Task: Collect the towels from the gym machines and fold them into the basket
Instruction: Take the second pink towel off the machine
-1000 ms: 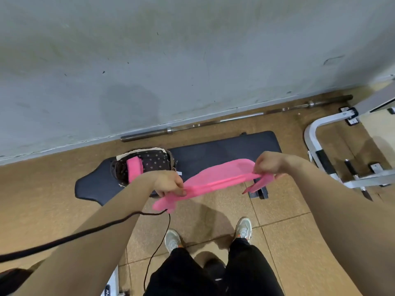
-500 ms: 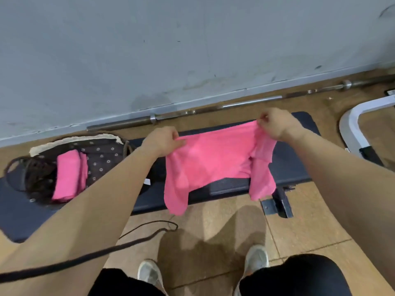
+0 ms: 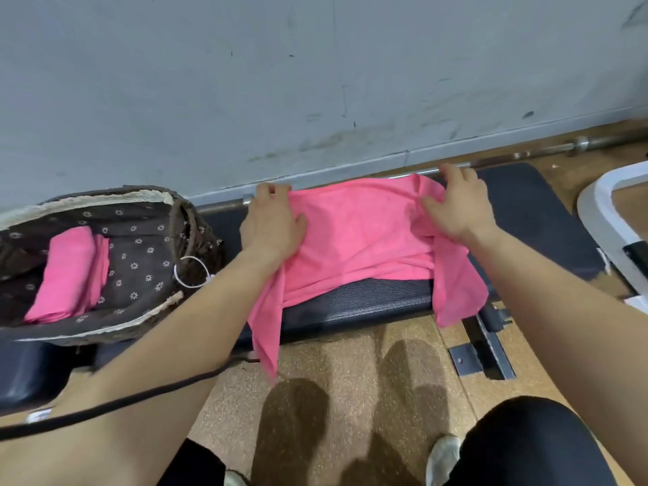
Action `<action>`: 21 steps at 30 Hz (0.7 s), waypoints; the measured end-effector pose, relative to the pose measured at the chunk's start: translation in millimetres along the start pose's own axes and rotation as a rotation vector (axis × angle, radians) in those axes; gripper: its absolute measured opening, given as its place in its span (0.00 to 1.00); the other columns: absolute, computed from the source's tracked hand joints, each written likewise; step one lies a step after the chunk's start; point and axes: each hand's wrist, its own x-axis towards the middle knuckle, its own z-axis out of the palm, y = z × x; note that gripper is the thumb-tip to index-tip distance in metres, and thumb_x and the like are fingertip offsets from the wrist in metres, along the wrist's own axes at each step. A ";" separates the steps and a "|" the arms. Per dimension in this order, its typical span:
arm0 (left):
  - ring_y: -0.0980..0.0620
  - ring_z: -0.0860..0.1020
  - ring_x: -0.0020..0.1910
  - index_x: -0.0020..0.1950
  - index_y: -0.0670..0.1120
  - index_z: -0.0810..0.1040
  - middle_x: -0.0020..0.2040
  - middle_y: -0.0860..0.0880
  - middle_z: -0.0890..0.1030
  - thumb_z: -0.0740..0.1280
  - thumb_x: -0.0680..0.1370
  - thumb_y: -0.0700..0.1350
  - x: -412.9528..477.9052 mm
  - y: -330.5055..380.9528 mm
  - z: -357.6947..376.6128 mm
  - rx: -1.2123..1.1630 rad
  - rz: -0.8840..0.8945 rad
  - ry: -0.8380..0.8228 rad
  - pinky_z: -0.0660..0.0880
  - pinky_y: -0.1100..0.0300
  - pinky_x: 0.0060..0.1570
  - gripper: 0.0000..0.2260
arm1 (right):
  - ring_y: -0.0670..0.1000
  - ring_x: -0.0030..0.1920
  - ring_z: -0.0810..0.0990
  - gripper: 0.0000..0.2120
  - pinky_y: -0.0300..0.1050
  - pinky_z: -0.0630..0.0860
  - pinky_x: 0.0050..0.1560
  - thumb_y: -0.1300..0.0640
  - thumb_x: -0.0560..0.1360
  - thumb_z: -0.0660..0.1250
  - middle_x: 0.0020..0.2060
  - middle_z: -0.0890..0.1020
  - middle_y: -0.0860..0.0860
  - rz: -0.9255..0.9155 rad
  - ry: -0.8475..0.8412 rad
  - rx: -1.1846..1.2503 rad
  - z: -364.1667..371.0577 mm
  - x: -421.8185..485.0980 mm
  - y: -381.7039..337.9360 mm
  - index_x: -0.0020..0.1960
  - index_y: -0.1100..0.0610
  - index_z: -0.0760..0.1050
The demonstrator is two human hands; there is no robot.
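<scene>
Towel (image 3: 354, 236): pink, spread over the bench (image 3: 368, 303); both side ends hang over the near edge.
Left grip (image 3: 271, 226): fingers straight, not clamped, pressing the far left corner down.
Right grip (image 3: 459, 208): fingers straight and apart, pressing the far right corner, where the cloth bunches.
Why so: I judge the bench serves as a flat folding surface, and the grips keep the far edge stretched.
Towel to grips: between them, under both palms.
Basket (image 3: 105, 199): on the bench, left of the towel; one folded towel (image 3: 66, 275) lies inside.
</scene>
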 end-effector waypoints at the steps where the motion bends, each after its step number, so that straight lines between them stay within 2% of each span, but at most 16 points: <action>1: 0.40 0.71 0.65 0.70 0.49 0.72 0.68 0.45 0.69 0.65 0.76 0.49 -13.4 4.2 -0.5 -0.007 0.071 -0.015 0.74 0.45 0.60 0.21 | 0.67 0.65 0.70 0.30 0.60 0.70 0.63 0.49 0.75 0.65 0.66 0.71 0.63 0.036 0.022 0.006 -3.0 -16.2 2.4 0.74 0.58 0.65; 4: 0.43 0.72 0.61 0.62 0.52 0.78 0.63 0.48 0.74 0.65 0.75 0.49 -56.0 17.5 3.5 0.029 0.302 -0.089 0.73 0.47 0.59 0.16 | 0.68 0.65 0.70 0.29 0.62 0.71 0.63 0.52 0.75 0.65 0.67 0.71 0.63 0.152 0.088 0.031 -8.2 -62.2 12.1 0.74 0.59 0.66; 6: 0.45 0.73 0.59 0.60 0.54 0.79 0.61 0.51 0.75 0.65 0.75 0.49 -84.6 23.0 10.3 0.111 0.430 -0.077 0.71 0.50 0.57 0.14 | 0.67 0.65 0.71 0.29 0.62 0.70 0.62 0.49 0.74 0.64 0.66 0.73 0.62 0.268 0.102 0.042 -6.5 -87.3 18.5 0.73 0.59 0.67; 8: 0.46 0.73 0.59 0.61 0.54 0.78 0.61 0.52 0.75 0.66 0.75 0.49 -109.4 23.6 18.9 0.132 0.470 -0.076 0.71 0.50 0.57 0.14 | 0.67 0.64 0.73 0.30 0.61 0.71 0.61 0.41 0.73 0.63 0.64 0.75 0.61 0.331 0.077 0.030 -0.7 -108.5 23.2 0.69 0.58 0.70; 11: 0.45 0.73 0.61 0.66 0.53 0.75 0.63 0.52 0.74 0.65 0.76 0.49 -134.6 24.2 30.2 0.154 0.451 -0.081 0.73 0.48 0.56 0.18 | 0.65 0.62 0.74 0.33 0.60 0.73 0.59 0.33 0.72 0.63 0.61 0.77 0.60 0.299 0.052 -0.005 7.9 -130.6 23.5 0.65 0.57 0.74; 14: 0.44 0.71 0.63 0.68 0.52 0.72 0.67 0.50 0.72 0.65 0.75 0.49 -143.2 40.6 34.4 0.192 0.420 -0.054 0.73 0.48 0.58 0.21 | 0.64 0.62 0.74 0.37 0.59 0.73 0.58 0.29 0.70 0.63 0.61 0.77 0.59 0.272 0.091 -0.005 9.5 -140.7 19.3 0.65 0.57 0.73; 17: 0.45 0.71 0.62 0.67 0.52 0.74 0.65 0.50 0.73 0.65 0.76 0.49 -145.9 72.0 41.1 0.136 0.451 -0.020 0.72 0.49 0.59 0.19 | 0.62 0.62 0.74 0.39 0.59 0.72 0.58 0.27 0.67 0.65 0.60 0.76 0.57 0.183 0.112 -0.020 7.0 -149.5 25.5 0.66 0.56 0.72; 21: 0.44 0.74 0.59 0.63 0.51 0.77 0.61 0.49 0.77 0.64 0.76 0.44 -129.2 116.1 54.5 -0.014 0.446 -0.010 0.72 0.49 0.58 0.15 | 0.59 0.64 0.72 0.46 0.57 0.72 0.60 0.24 0.61 0.67 0.62 0.75 0.54 0.033 0.048 -0.067 1.5 -155.6 50.3 0.69 0.53 0.70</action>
